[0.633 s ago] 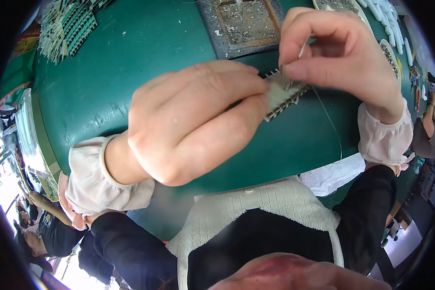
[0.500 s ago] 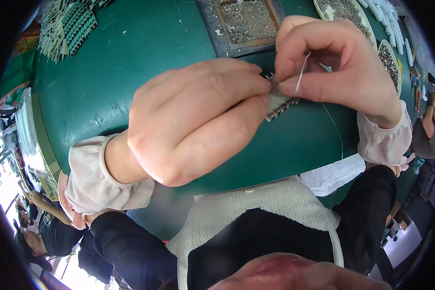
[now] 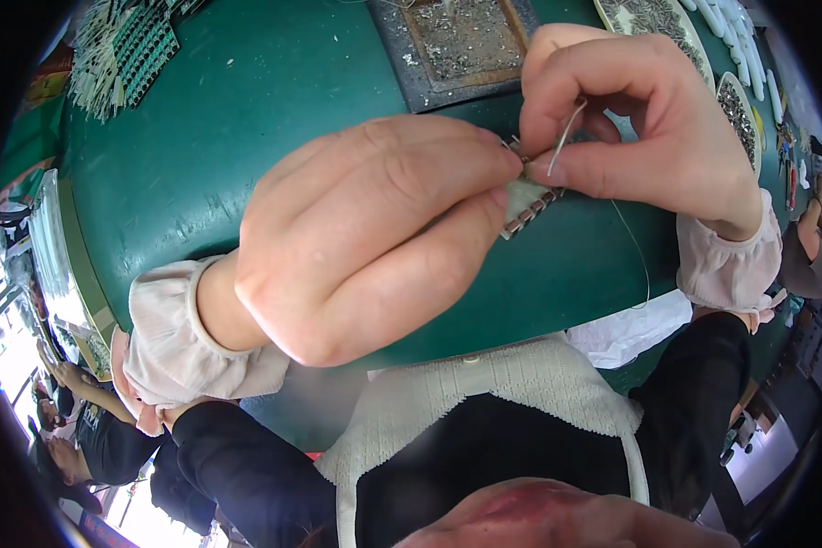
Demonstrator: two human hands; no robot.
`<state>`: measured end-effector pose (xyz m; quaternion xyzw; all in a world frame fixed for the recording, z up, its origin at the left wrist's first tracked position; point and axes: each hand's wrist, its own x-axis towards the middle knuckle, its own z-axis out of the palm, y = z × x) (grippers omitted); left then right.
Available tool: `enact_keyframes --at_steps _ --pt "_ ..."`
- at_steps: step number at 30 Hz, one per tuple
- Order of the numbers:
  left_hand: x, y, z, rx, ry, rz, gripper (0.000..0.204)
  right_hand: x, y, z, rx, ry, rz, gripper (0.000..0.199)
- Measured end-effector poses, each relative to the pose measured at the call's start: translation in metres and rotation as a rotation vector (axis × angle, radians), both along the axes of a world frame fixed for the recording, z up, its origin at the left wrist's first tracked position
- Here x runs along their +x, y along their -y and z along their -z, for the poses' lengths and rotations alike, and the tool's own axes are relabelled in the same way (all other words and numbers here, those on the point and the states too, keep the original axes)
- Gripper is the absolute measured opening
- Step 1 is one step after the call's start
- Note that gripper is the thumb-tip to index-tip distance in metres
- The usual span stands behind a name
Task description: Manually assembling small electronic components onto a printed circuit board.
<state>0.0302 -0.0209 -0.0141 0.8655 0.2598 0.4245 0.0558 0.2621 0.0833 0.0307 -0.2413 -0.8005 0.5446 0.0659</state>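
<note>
My left hand (image 3: 365, 237) is closed, its thumb and fingertips pinching a small pale board (image 3: 524, 203) with a row of metal-looking parts along its edge. Part of the board lies hidden under those fingers. At the board's far right corner, my right hand (image 3: 648, 128) is closed too, thumb against forefinger on a thin silvery wire (image 3: 567, 137). The wire's loose length hangs in a curve below the right hand, toward the table's near edge. Both hands meet above the green table (image 3: 338, 73), and the fingertips almost touch.
A dark tray (image 3: 466, 50) with metal bits stands beyond my hands. Dishes of small metal parts (image 3: 735, 114) and white tubes (image 3: 744, 59) lie at the far right. Green circuit boards (image 3: 146, 55) sit far left. A white plastic bag (image 3: 626, 333) is near my lap. Other people work at both sides.
My left fingers have shifted slightly and more of the board's pale face shows. The wire in my right hand leans a little differently; both hands keep their grip.
</note>
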Motion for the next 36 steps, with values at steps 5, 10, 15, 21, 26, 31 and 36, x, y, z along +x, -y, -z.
enact_keyframes --at_steps 5,10,15,21,26,31,36 --pt "-0.001 -0.002 0.002 0.000 0.003 0.010 0.028 -0.003 -0.001 0.001 -0.019 -0.004 -0.021 0.012" --pt "0.002 0.001 0.001 -0.021 -0.010 0.000 0.030 -0.002 -0.002 0.003 0.082 -0.018 -0.031 0.012" --pt "0.003 0.004 -0.003 -0.080 -0.023 0.001 0.032 0.005 -0.002 -0.008 0.038 0.071 -0.061 0.013" --pt "0.002 0.002 0.003 -0.059 -0.006 0.019 0.031 -0.007 0.004 -0.008 0.286 -0.062 -0.067 0.017" --pt "0.003 0.001 0.001 -0.071 -0.003 0.024 0.027 -0.002 0.003 -0.008 0.267 -0.012 -0.050 0.019" --pt "0.003 0.001 0.006 -0.061 0.006 0.024 0.026 -0.003 0.007 -0.010 0.281 0.049 0.005 0.018" --pt "0.003 0.002 0.005 -0.050 0.001 0.023 0.026 -0.004 0.010 -0.017 0.390 0.060 0.050 0.016"
